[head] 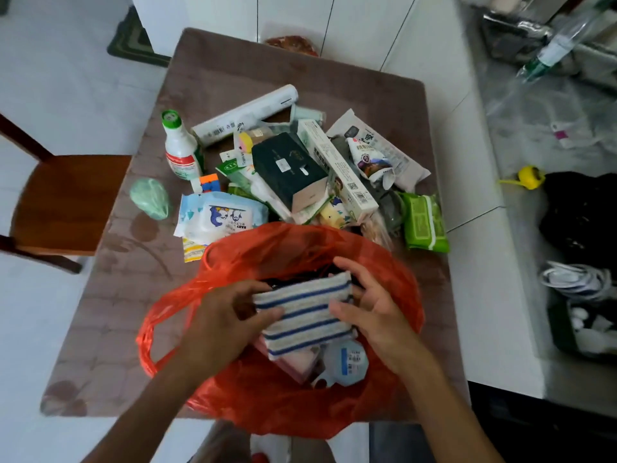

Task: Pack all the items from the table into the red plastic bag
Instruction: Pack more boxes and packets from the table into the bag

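Red plastic bag [394,289] at tabletop's near edge, mouth open; left hand [227,315] and right hand [370,309] pinch blue-striped white cloth pad [303,312] by its ends, long axis left-right, directly above opening. Remaining pile beyond.

bag contents [347,362] half hidden (striped cloth [303,312] covering)

1. A brown patterned counter [213,75] carries everything.
2. An open red plastic bag [394,272] lies at its near edge.
3. Behind it lie a white green-capped bottle [178,148], a pale green soft lump [150,198] and a green wipes pack [424,222].
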Action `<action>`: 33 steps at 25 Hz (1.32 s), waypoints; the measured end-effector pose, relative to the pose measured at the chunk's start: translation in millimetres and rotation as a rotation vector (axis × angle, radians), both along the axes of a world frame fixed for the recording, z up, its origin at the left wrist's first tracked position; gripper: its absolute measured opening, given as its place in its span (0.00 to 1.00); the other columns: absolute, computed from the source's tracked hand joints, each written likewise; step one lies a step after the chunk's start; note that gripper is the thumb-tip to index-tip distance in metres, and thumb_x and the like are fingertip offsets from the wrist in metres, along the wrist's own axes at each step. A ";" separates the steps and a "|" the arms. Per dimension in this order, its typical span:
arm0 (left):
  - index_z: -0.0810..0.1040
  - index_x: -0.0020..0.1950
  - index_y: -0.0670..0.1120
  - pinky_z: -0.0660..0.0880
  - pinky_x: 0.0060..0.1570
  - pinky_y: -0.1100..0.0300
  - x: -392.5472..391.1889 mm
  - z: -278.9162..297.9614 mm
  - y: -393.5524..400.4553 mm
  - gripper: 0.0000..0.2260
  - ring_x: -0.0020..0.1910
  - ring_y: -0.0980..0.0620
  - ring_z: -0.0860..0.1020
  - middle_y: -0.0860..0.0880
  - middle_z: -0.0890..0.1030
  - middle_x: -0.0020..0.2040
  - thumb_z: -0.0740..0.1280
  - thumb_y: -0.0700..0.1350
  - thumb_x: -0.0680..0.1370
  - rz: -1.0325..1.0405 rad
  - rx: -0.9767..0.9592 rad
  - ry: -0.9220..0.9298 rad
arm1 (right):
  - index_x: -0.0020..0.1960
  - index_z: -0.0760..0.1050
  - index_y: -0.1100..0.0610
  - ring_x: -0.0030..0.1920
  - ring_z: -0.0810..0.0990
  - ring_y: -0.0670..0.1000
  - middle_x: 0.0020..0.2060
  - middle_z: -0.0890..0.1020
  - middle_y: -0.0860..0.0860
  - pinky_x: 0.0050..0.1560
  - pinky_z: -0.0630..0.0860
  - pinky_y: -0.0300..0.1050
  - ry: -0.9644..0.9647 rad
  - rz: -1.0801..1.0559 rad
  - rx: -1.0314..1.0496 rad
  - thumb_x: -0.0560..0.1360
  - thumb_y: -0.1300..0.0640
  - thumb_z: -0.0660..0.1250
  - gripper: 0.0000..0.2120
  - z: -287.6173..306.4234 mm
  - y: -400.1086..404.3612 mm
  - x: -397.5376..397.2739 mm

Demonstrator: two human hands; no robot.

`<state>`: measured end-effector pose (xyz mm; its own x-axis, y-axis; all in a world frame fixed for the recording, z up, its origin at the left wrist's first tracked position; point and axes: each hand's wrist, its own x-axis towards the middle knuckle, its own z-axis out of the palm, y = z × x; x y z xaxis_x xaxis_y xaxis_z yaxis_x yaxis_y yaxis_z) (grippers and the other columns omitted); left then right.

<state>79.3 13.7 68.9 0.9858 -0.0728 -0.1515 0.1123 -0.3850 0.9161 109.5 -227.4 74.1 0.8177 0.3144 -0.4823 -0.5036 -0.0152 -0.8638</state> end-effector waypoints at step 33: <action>0.76 0.63 0.46 0.77 0.47 0.54 139.1 -100.1 117.9 0.24 0.47 0.47 0.79 0.44 0.81 0.57 0.73 0.57 0.72 0.135 0.342 0.426 | 0.77 0.60 0.51 0.73 0.49 0.38 0.77 0.59 0.45 0.70 0.42 0.33 -0.591 0.588 -0.925 0.78 0.52 0.60 0.28 -91.3 32.2 -23.2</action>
<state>218.4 131.6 -31.2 0.8295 0.1725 -0.5312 0.5137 -0.6088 0.6046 86.3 -195.3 -17.3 0.8349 0.4450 -0.3240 0.2477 -0.8294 -0.5008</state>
